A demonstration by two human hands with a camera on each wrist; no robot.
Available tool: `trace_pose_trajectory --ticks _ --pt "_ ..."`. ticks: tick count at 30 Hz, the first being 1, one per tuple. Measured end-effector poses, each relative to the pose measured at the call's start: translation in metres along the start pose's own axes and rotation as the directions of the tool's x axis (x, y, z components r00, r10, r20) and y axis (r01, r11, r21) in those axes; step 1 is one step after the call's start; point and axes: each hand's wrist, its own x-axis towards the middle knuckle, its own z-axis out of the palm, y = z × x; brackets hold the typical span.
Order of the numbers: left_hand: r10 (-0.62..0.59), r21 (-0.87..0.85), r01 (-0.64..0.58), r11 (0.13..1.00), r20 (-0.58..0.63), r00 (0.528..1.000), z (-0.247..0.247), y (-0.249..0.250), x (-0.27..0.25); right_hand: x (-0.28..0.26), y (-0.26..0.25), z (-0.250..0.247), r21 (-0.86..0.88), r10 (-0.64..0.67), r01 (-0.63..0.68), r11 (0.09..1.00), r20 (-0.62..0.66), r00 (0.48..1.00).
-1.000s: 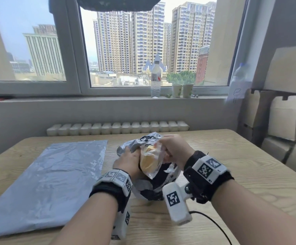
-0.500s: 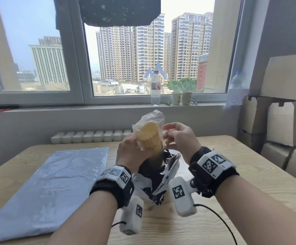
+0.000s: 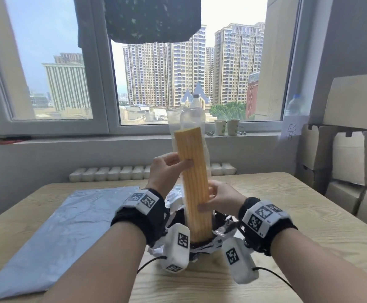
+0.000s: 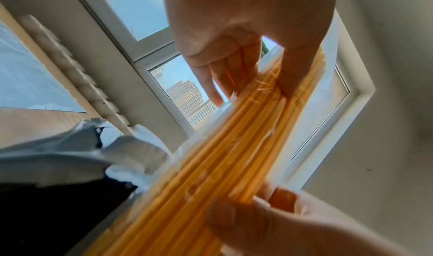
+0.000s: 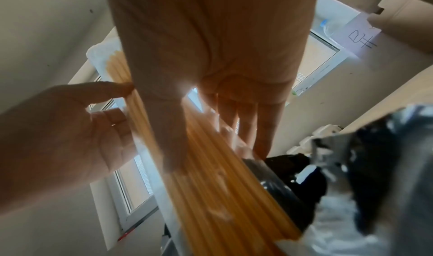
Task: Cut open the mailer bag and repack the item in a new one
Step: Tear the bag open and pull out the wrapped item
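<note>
A long clear packet of yellow spaghetti [image 3: 194, 182] stands almost upright, its lower end still inside the crumpled old mailer bag [image 3: 219, 236], which is silver outside and black inside. My left hand [image 3: 169, 169] grips the packet high up, thumb across its front. My right hand [image 3: 218, 199] grips it lower down, thumb on the front. In the left wrist view the packet [image 4: 211, 167] runs between both hands, the old mailer [image 4: 70, 160] at the left. In the right wrist view the packet [image 5: 211, 186] enters the mailer [image 5: 351, 176]. A new grey mailer bag [image 3: 53, 232] lies flat on the table's left side.
The wooden table [image 3: 309, 237] meets a wall under a window. A water bottle [image 3: 196, 103] and two paper cups [image 3: 226, 127] stand on the sill. Cardboard boxes [image 3: 353, 154] are stacked at the right. White foam blocks [image 3: 112, 173] line the table's far edge.
The spaghetti packet has risen far out of the old mailer, from barely showing to standing tall. My left hand moved up with it; my right hand took hold lower on the packet.
</note>
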Motion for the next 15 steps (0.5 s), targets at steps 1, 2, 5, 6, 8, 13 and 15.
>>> trace_pose_trajectory --ticks 1,2,5,6,8,13,15 --pt "-0.009 -0.024 0.009 1.000 0.005 1.000 -0.002 0.003 0.002 0.000 0.000 -0.001 0.020 -0.009 0.009 1.000 0.006 1.000" --pt "-0.020 -0.047 0.021 0.999 0.010 1.000 -0.004 0.005 0.004 0.000 0.001 -0.002 0.053 -0.022 0.022 0.998 0.000 1.000" --pt "-0.063 -0.102 0.067 0.993 0.044 0.997 -0.008 0.009 0.012 0.002 -0.003 -0.009 0.181 -0.036 0.044 0.983 -0.052 0.998" --pt "-0.072 -0.086 0.077 0.993 0.066 0.995 -0.008 0.010 0.013 0.002 -0.005 -0.013 0.232 -0.031 0.047 0.972 -0.071 0.997" --pt "-0.087 0.010 0.086 0.996 0.120 0.989 -0.004 0.008 0.013 0.002 -0.009 -0.021 0.344 -0.011 0.053 0.938 -0.123 0.992" --pt "-0.186 0.103 0.166 0.981 0.234 0.954 0.020 -0.009 0.015 0.001 -0.009 -0.049 0.402 0.050 0.070 0.913 -0.281 0.958" --pt "-0.223 0.123 0.197 0.973 0.256 0.941 0.031 -0.013 0.020 0.002 0.001 -0.060 0.377 0.096 0.044 0.925 -0.344 0.934"
